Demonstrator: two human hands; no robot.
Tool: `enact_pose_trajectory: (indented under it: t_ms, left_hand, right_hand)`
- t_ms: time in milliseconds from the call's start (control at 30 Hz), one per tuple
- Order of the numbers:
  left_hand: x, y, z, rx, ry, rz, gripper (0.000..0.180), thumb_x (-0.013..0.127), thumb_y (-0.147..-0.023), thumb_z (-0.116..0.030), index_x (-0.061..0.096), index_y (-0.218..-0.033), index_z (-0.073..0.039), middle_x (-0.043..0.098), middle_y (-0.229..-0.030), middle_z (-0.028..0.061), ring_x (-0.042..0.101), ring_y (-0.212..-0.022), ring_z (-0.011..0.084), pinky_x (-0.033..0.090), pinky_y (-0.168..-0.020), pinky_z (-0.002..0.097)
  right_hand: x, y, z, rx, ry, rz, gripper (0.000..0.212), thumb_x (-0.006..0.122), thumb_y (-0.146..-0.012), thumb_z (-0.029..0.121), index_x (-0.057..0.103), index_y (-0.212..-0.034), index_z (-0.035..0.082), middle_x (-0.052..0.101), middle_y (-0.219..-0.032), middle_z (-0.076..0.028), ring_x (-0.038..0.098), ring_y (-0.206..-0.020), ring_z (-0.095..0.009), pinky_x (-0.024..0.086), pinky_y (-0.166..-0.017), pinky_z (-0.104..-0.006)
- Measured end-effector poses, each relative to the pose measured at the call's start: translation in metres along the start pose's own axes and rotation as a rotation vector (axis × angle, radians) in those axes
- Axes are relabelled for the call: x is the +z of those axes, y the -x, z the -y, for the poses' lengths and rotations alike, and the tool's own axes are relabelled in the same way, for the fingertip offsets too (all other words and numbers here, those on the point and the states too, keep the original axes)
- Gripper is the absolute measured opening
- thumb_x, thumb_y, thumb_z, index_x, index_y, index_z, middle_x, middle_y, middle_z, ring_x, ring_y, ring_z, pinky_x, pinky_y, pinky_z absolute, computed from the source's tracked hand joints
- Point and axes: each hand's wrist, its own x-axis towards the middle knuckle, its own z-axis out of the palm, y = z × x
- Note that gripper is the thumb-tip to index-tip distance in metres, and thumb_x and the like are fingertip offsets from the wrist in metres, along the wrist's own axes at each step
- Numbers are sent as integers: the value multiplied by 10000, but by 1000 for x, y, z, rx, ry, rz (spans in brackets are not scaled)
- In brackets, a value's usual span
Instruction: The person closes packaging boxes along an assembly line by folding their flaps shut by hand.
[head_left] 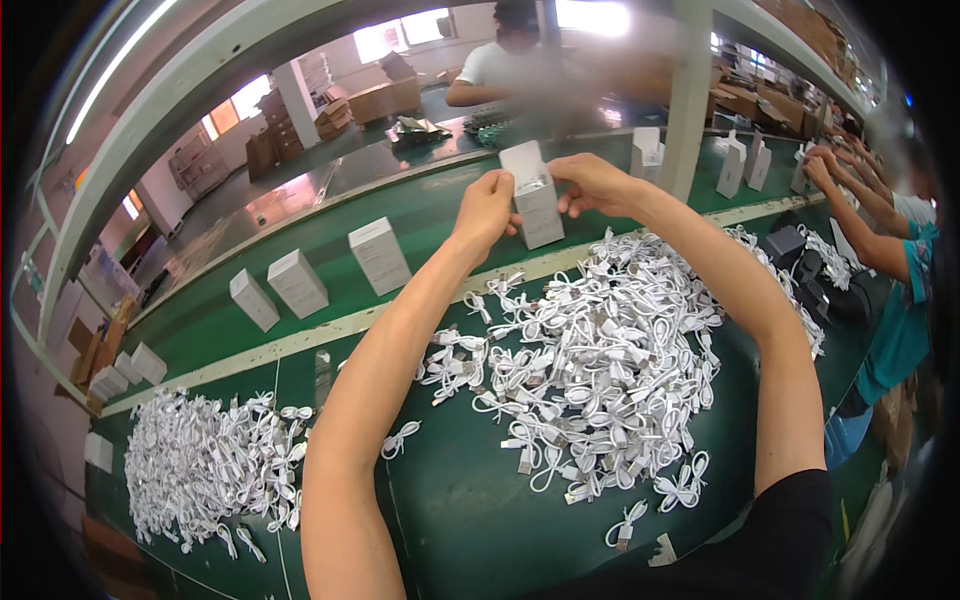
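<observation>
An upright white box [541,214] stands at the far edge of my table, its top flap [522,160] raised. My left hand [487,207] is closed on the box's left side, thumb near the flap. At the box's upper right, my right hand [592,186] has bent, parted fingers and no visible item in them; whether its fingertips touch the box is unclear. Something white shows in the box's mouth. Below my hands lies a large heap of bundled white USB cables [610,365].
A second cable heap [205,465] lies at left. Closed white boxes [380,256] stand along the green conveyor belt [335,285]; an open box [647,153] stands farther right. Black adapters [785,243] lie right. A metal post [688,110] rises beyond my right arm. Co-workers' hands [825,165] handle boxes at right.
</observation>
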Motion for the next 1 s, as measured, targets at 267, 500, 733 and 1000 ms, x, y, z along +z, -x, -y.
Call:
enact_pose_trajectory:
  t_ms: [267, 500, 733, 1000]
  left_hand:
    - [2, 1, 2, -43, -40, -60, 389, 698, -1057, -232, 638, -1405, -69, 672, -1016, 29, 594, -792, 111, 501, -626, 283]
    - [1, -10, 14, 134, 8, -232, 270, 696, -972, -53, 723, -1239, -32, 712, -974, 82, 647, -832, 140, 524, -675, 305]
    - [-40, -2, 10, 61, 108, 41, 270, 696, -998, -104, 739, -1237, 13, 750, -1083, 73, 654, -803, 136, 560, -747, 299]
    - [-33, 24, 8, 370, -355, -63, 337, 691, -1072, -224, 763, -1319, -6, 771, -992, 91, 681, -785, 128, 580, -708, 306]
  right_hand:
    - [9, -11, -9, -18, -131, 19, 203, 707, -1037, 232, 699, -1166, 76, 672, -1032, -28, 609, -732, -120, 534, -630, -286]
    - [26, -16, -8, -577, 362, -64, 133, 691, -923, -29, 691, -1048, 14, 715, -992, -47, 651, -768, -98, 565, -646, -303]
    - [11, -10, -5, -490, 331, 143, 286, 729, -959, 58, 761, -1242, 28, 793, -1133, -55, 698, -830, -125, 607, -779, -306]
    - [34, -3, 3, -758, 615, -38, 370, 828, -917, 260, 803, -1216, 42, 823, -1050, -122, 728, -793, -209, 593, -762, -349]
